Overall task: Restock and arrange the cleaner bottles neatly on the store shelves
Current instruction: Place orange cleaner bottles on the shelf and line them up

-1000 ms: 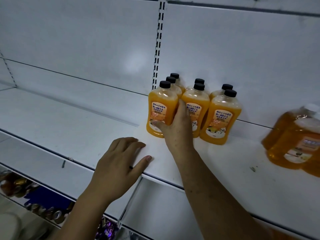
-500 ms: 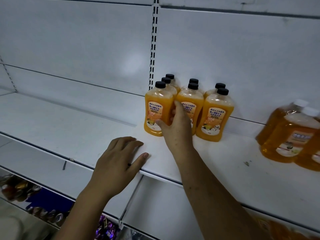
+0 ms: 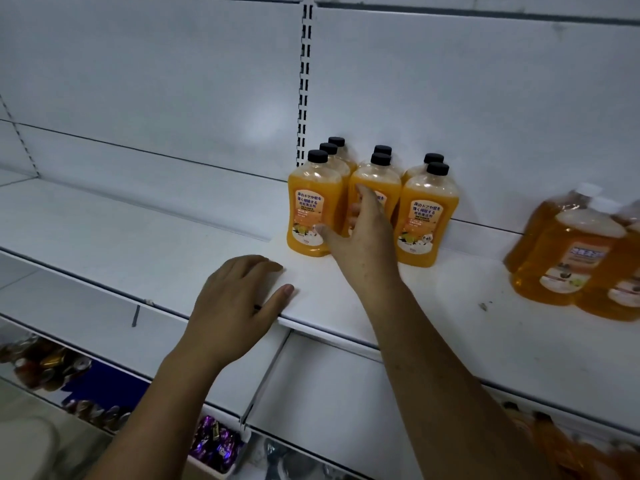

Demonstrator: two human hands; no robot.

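Observation:
Several orange cleaner bottles with black caps stand in three short rows on the white shelf (image 3: 173, 237), against the back panel. My right hand (image 3: 363, 244) reaches into the gap between the front left bottle (image 3: 308, 209) and the front middle bottle (image 3: 381, 181). Its thumb lies on the front of the left bottle, its fingers sit behind that bottle's right side, and the index finger lies up the middle bottle. The front right bottle (image 3: 429, 216) stands untouched. My left hand (image 3: 235, 306) rests flat on the shelf's front edge, holding nothing.
Larger amber bottles with white caps (image 3: 571, 265) stand on the same shelf at the far right. Below, a lower white shelf (image 3: 86, 317) juts out; under it are bins of wrapped sweets (image 3: 214, 441). More orange bottles blur at the bottom right (image 3: 568, 448).
My right hand has stayed at the front left bottle, shifting slightly toward the middle one. The left hand has not moved on the shelf edge. The view has shifted a little.

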